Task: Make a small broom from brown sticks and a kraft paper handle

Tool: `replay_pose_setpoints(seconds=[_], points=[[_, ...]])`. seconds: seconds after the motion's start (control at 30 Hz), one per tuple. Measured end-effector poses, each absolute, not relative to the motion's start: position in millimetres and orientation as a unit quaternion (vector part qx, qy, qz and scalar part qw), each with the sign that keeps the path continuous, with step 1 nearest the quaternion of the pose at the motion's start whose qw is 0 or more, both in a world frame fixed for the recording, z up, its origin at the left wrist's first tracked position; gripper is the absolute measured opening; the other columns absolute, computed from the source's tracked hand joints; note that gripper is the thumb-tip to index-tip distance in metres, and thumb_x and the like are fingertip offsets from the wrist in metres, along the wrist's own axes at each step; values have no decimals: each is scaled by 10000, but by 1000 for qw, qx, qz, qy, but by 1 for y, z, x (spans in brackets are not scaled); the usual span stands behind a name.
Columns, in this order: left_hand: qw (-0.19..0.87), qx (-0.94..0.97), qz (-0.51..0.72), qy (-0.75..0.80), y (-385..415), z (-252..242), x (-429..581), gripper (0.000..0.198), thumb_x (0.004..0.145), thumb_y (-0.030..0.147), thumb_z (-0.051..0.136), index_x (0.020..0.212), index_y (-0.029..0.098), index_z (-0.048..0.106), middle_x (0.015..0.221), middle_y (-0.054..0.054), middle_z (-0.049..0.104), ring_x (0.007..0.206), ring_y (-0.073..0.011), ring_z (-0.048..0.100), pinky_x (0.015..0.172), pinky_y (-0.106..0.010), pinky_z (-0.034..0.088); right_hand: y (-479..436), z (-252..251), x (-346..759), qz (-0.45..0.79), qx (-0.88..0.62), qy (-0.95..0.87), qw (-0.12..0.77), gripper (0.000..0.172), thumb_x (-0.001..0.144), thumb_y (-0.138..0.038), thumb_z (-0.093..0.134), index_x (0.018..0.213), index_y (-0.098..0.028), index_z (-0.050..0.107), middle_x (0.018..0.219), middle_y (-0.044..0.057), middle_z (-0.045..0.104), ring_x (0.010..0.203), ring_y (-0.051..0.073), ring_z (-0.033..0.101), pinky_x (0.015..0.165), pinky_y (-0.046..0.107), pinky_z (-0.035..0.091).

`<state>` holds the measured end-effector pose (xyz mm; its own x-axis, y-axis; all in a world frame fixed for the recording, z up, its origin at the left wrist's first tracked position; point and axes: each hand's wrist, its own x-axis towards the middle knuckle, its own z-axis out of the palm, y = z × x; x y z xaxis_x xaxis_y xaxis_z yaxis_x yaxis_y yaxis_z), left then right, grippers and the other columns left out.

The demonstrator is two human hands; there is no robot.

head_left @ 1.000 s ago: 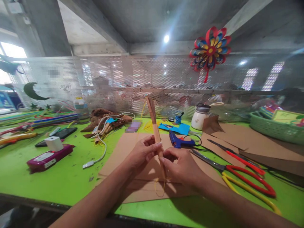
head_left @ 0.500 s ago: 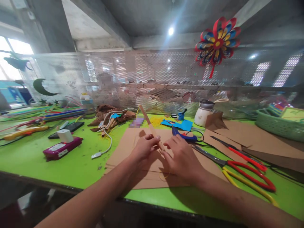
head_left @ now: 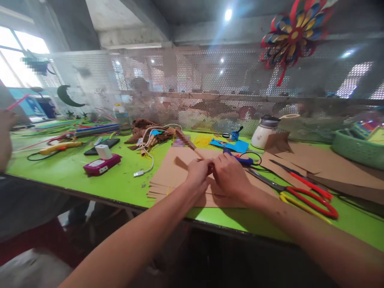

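Note:
A narrow strip of brown paper, perhaps folded or rolled, slants up and away from my fingers. My left hand pinches its near end. Right against it, my right hand is closed on the same end, which the fingers hide. Both hands are over a stack of brown paper sheets on the green table. Just beyond my right hand lies a blue glue gun. To the right are scissors with red handles.
A purple power strip with a white plug is at left, near a yellow glue gun. A white jug and green basket stand at right. Another person's hand shows at far left.
My hands have come together, the right now closed against the left on the strip's near end. The view has turned left and down, bringing another person's hand in at the left edge.

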<state>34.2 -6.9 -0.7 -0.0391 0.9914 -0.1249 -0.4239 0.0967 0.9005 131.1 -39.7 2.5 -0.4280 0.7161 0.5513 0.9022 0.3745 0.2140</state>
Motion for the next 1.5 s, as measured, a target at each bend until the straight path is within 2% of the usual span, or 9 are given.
replay_pose_setpoints(seconds=[0.2,0.43,0.73,0.9,1.0,1.13,1.2,1.3,1.5], points=[[630,297,598,396,0,7,42,66,696,74,616,657,102,570,585,-18,606,527,-85,559,588,-216,474,-22,15,146,-291,-473,-815,164,189,848,-120,404,814,-113,589,795,135,593,800,253,456,680,345,289],[688,268,541,402,-18,1,35,160,760,93,581,603,97,548,597,-52,592,508,-77,557,549,-191,491,-25,4,159,-278,-442,-843,126,137,800,-140,473,753,-121,601,744,120,596,755,237,466,671,342,286],[725,315,422,444,-26,-3,10,132,672,7,544,571,92,548,586,-81,587,510,-111,580,570,-216,518,-30,-19,155,-221,-438,-863,118,114,733,-170,511,690,-122,605,699,112,596,672,198,488,630,316,310],[730,366,335,470,-29,6,-17,56,647,72,590,595,87,577,575,-110,609,494,-183,592,518,-321,502,-33,-19,152,-203,-422,-877,103,150,755,-159,489,671,-120,606,694,110,592,691,195,485,656,322,317],[596,540,338,489,-26,8,-38,32,668,110,582,640,121,592,620,-85,635,539,-180,602,574,-334,495,-33,-17,150,-191,-416,-886,77,196,777,-153,471,661,-112,623,688,118,605,687,198,486,647,327,317],[167,793,351,470,-8,3,-57,84,707,160,583,711,160,668,715,-57,639,706,-183,589,710,-314,449,-30,-15,149,-181,-424,-885,62,227,789,-152,471,645,-104,639,667,123,611,656,189,500,612,320,310],[26,859,314,403,1,-3,-59,132,750,177,555,790,167,680,815,-68,638,799,-192,560,773,-324,420,-29,-15,150,-177,-432,-882,59,228,785,-164,481,626,-116,637,640,108,601,616,177,498,575,313,296],[-47,905,268,327,10,-12,-55,153,801,173,512,775,164,664,820,-69,622,819,-186,523,781,-321,399,-27,-14,153,-175,-450,-874,57,236,798,-183,470,632,-135,629,643,88,598,552,156,478,517,305,260],[-22,944,233,232,18,-17,-48,231,863,169,432,787,174,651,785,-58,590,785,-165,500,735,-290,390,-29,-16,157,-100,-470,-871,104,253,851,-229,451,649,-169,590,667,46,575,553,130,461,513,287,249]])
